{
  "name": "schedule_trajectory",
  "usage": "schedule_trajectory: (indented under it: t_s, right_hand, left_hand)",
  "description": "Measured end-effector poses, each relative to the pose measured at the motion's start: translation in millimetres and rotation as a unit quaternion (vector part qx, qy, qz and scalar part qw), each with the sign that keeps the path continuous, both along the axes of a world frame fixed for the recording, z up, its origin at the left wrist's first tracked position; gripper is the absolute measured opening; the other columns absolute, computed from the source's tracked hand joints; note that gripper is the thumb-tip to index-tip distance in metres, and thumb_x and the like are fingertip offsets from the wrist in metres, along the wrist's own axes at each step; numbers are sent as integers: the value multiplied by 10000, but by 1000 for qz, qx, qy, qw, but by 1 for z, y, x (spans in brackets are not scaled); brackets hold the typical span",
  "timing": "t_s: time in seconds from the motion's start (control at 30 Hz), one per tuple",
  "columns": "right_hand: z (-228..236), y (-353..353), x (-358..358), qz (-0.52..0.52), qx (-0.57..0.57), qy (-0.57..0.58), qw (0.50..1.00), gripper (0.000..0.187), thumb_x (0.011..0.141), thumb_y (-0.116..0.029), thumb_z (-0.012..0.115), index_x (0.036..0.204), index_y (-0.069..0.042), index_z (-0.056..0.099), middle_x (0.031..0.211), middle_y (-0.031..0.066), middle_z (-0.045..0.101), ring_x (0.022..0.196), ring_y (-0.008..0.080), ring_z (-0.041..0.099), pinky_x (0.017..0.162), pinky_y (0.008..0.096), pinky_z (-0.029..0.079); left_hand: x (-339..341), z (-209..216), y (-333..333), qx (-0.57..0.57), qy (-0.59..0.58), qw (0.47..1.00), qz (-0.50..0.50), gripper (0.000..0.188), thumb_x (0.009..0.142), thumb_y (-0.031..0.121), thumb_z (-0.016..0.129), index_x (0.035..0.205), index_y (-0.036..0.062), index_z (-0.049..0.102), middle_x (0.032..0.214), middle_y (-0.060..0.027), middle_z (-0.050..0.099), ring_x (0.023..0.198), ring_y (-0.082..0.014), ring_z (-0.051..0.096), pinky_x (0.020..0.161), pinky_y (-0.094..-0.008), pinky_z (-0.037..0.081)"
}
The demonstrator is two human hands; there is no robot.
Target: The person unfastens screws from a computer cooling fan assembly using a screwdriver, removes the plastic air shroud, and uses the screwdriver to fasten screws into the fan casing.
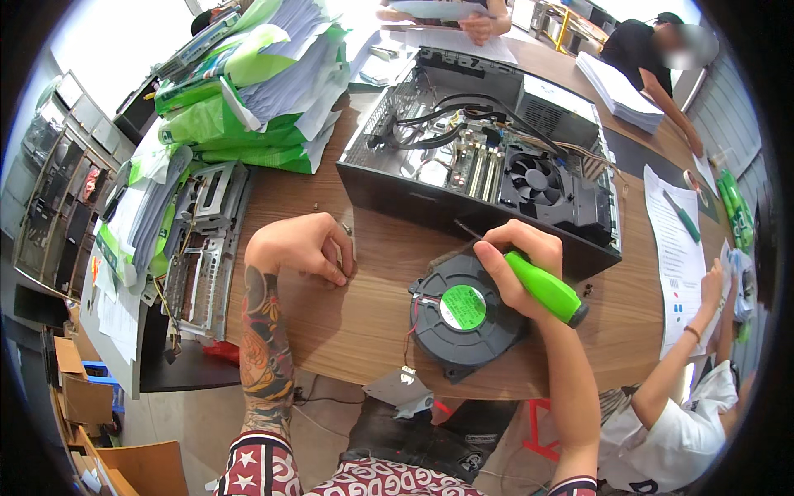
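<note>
My right hand is closed around a screwdriver with a bright green handle; its dark shaft points left past my fingers. Under that hand lies a round black blower fan with a green label, at the table's near edge. Thin wires run from the fan toward a grey metal bracket below the edge. My left hand rests low over the wood with fingers curled in, and whatever they may hold is hidden. Small screws lie beside it. Beyond both hands stands an opened black computer case, its cooling fan and cables exposed.
Paper stacks in green wrappers rise at the left, beside a metal chassis frame. Loose screws lie near the case's right corner. Printed sheets with a green pen lie right. Other people sit around the table.
</note>
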State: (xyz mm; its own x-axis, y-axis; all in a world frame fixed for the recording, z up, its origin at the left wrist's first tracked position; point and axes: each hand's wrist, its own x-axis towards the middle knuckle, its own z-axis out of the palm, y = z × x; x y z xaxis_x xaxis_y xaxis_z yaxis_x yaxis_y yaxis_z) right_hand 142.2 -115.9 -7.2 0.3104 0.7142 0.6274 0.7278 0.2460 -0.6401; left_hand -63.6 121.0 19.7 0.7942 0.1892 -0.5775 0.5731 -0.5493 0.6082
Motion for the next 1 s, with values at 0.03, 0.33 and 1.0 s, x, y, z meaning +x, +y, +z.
schedule_trajectory:
  t_s: [0.03,0.33,1.0]
  right_hand:
    - [0,-1,1,0,-2,4,1000,154,818,-124,752,762,-23,650,666,76,627,555,170,591,541,272,460]
    - [-5,-3,6,10,-4,44,999,187,859,-170,720,778,-14,654,669,84,627,578,170,601,562,274,463]
    - [-11,-2,8,41,-4,74,996,319,945,-294,628,796,-14,656,704,78,639,640,182,616,605,279,460]
  left_hand:
    - [3,0,-2,-1,-1,1000,-2,198,758,127,780,917,25,723,732,-59,718,586,-103,630,486,-248,457]
    - [22,-8,-21,-173,-287,942,-32,125,847,127,715,866,7,682,736,10,643,678,-48,578,607,-216,464]
    - [30,-19,-23,-32,-194,973,-120,232,809,216,752,915,15,706,715,-29,660,652,-102,593,597,-261,469]
